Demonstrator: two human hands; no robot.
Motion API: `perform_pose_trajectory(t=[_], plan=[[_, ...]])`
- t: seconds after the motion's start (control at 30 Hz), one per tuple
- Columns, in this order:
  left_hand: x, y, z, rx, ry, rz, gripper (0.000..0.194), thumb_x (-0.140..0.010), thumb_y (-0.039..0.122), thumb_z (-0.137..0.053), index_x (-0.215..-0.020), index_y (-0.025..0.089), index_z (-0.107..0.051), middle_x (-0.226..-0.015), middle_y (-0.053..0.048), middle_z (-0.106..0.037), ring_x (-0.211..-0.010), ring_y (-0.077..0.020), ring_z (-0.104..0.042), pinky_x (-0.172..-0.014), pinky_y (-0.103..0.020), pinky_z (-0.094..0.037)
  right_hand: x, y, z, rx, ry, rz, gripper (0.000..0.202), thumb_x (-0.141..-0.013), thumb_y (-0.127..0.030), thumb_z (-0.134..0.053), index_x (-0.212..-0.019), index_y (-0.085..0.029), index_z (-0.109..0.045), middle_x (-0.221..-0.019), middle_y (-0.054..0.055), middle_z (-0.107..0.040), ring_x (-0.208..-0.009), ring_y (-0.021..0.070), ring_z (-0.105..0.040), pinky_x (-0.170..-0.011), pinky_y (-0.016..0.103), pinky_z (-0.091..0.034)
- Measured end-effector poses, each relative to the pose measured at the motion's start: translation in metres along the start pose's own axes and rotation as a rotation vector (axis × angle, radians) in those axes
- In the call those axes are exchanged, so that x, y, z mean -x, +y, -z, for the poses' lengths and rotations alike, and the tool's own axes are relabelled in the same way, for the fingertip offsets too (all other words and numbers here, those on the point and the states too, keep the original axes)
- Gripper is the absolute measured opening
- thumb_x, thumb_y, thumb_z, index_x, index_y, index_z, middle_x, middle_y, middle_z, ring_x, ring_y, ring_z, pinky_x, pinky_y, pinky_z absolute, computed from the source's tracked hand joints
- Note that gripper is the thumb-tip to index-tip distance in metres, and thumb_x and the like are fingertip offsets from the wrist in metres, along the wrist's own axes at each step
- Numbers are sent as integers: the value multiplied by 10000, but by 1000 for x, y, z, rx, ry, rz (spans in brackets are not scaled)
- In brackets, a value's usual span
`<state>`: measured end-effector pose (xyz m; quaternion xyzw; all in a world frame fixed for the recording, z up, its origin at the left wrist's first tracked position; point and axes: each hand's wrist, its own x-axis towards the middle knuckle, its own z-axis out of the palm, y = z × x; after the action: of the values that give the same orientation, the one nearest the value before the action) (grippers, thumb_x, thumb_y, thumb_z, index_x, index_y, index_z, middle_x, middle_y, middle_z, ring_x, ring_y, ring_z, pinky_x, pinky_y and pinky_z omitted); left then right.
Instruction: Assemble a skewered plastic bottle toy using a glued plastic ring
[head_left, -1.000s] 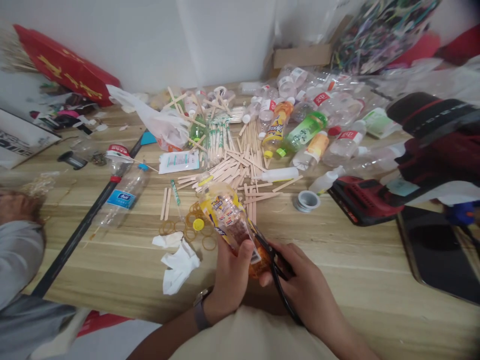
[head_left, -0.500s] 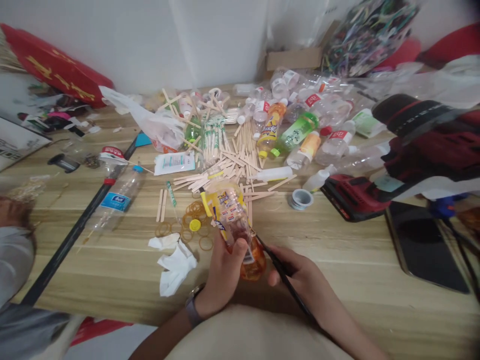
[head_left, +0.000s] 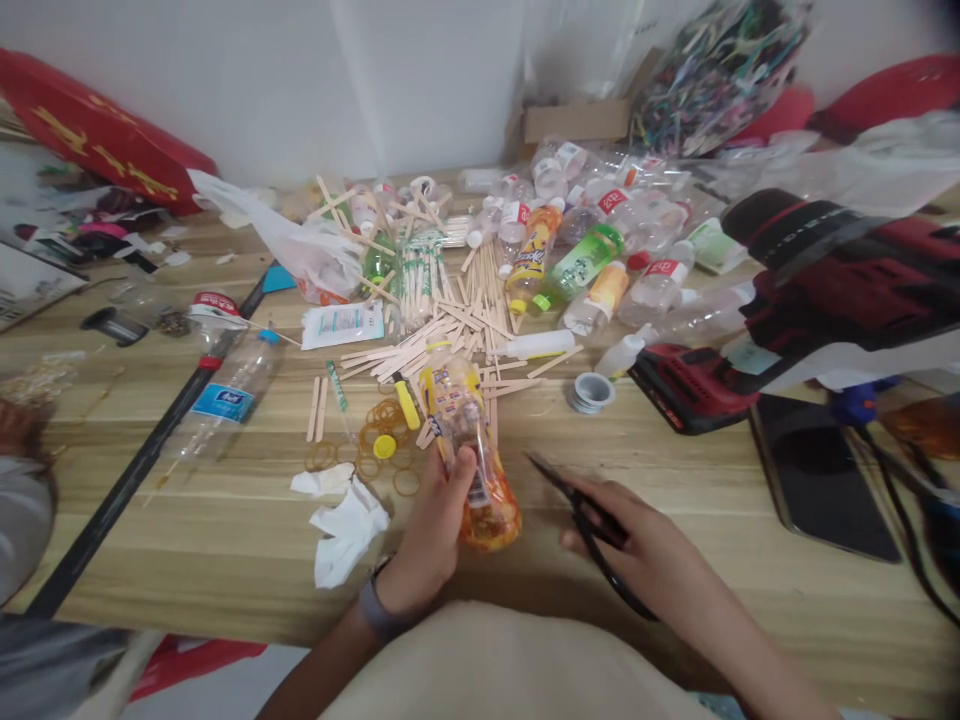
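Observation:
My left hand (head_left: 433, 530) grips a clear plastic bottle (head_left: 495, 505) with an orange-tinted bottom and a yellow printed label. The bottle leans, its neck pointing away from me. In my right hand (head_left: 630, 535) is a pair of black-handled scissors (head_left: 589, 520), fingers around the handles. The blades point toward the bottle but stand apart from it. Left of the bottle lie a yellow-handled tool (head_left: 406, 402), a yellow cap (head_left: 385, 446) and several rubber bands (head_left: 386, 418). White crumpled tissue (head_left: 349, 535) rests near my left wrist.
Wooden sticks (head_left: 450, 320) spread over the table's middle, with many plastic bottles (head_left: 585, 255) behind. A red power drill (head_left: 840, 270) and a dark phone (head_left: 814, 480) lie right, beside a small grey cup (head_left: 591, 392). Left are a bottle with a blue label (head_left: 225, 402) and another person's sleeve (head_left: 22, 520).
My right hand has drawn the scissors rightward, away from the bottle. The bottle in my left hand has turned more upright in view, uncovering the yellow-handled tool.

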<state>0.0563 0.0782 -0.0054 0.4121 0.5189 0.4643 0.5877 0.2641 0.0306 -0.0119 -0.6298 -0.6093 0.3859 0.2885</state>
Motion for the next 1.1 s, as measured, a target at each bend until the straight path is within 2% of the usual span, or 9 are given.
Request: perform_pose_trajectory(t=[0.17,0.27,0.37,0.43,0.53,0.6,0.77,1.0,1.1], plan=[[-1,5,0,88,-37,9,566,-857,601,-584,-1296,246,-538,-1384,-97,-581,-1340,-270,-483,-1137,-429,-362,19,45,27,377,197,-1,460,-863,-355,-558,-1302,-222,-584,-1033,118,-695,-886,277,-700,-792,434,-564],[0,3,-1,107,-68,4,502,-875,567,-588,-1271,261,-551,-1389,-72,-580,-1330,-262,-491,-1139,-426,-356,26,50,37,592,221,42,443,-909,-357,-482,-1304,-179,-573,-1083,162,-691,-940,332,-677,-842,515,-537],[1,1,-1,68,-93,-4,456,-895,536,-575,-1263,268,-561,-1362,-61,-601,-1306,-266,-509,-1124,-431,-368,22,27,34,773,308,136,438,-945,-415,-442,-1220,-123,-620,-1051,215,-694,-915,387,-655,-808,569,-514],[2,2,0,18,-129,16,462,-895,539,-570,-1263,259,-562,-1324,-68,-624,-1265,-278,-540,-1093,-440,-396,13,3,23,729,358,222,417,-958,-429,-476,-1244,-155,-607,-1027,177,-709,-918,352,-665,-807,511,-516],[6,3,0,-78,-193,48,480,-869,557,-594,-1225,235,-578,-1228,-77,-668,-1172,-285,-595,-1034,-438,-438,-4,-30,2,576,290,428,315,-929,-419,-589,-1142,-196,-653,-908,100,-728,-839,282,-684,-740,409,-512],[8,3,1,-124,-215,45,463,-862,554,-603,-1188,226,-591,-1199,-80,-675,-1144,-281,-606,-1016,-423,-448,-14,-42,-8,571,222,469,244,-902,-374,-649,-1067,-195,-673,-867,82,-728,-815,269,-681,-719,386,-495],[10,-2,6,-149,-190,31,432,-871,515,-607,-1200,237,-589,-1194,-77,-675,-1147,-280,-605,-1024,-415,-439,-24,-44,-13,641,95,521,90,-924,-237,-616,-951,-189,-687,-845,67,-735,-794,242,-670,-708,352,-434],[8,-4,7,-278,-217,22,475,-872,521,-601,-1246,231,-568,-1234,-86,-665,-1167,-291,-597,-1030,-428,-420,-20,-51,-19,942,149,584,182,-901,-126,-559,-744,-190,-626,-693,48,-652,-653,222,-581,-697,364,-372],[8,-6,7,-328,-222,14,498,-867,522,-611,-1269,234,-554,-1241,-84,-660,-1203,-293,-576,-1047,-425,-402,-20,-55,-25,875,115,557,155,-847,-76,-577,-746,-180,-634,-723,72,-651,-676,231,-570,-671,358,-370]])
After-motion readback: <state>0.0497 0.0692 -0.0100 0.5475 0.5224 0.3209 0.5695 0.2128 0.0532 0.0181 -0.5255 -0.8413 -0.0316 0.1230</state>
